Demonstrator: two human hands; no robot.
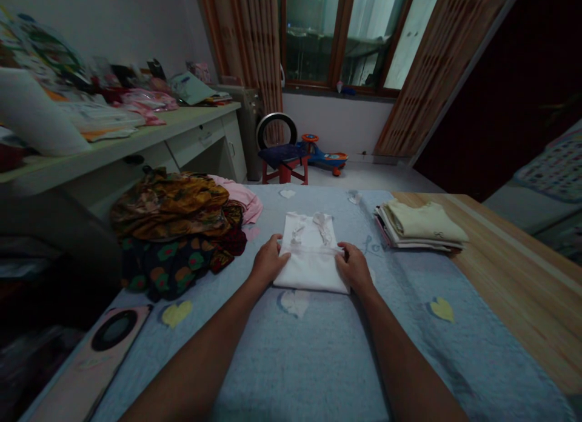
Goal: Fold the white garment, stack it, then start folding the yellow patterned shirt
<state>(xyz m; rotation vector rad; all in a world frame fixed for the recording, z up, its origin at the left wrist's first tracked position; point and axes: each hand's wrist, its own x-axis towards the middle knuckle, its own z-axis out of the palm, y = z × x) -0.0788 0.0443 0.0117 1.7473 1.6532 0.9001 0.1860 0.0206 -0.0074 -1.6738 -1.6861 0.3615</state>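
A white garment (313, 273) lies partly folded on the blue cloth, its lower part doubled up over itself. Ruffled trim (324, 228) shows on its far half. My left hand (269, 259) grips the garment's left edge, thumb on top and fingers at the side. At the opposite edge, my right hand (355, 267) pinches the fabric near the fold in the same way. The undersides of both hands' fingers are partly hidden.
Left stands a heap of patterned clothes (173, 228); right, a folded stack (421, 225). A phone (97, 355) lies at the near left on the blue cloth (300, 361). Bare wooden tabletop (513, 276) shows at right. Beyond are a red stool (285, 172) and a cluttered desk (191, 131).
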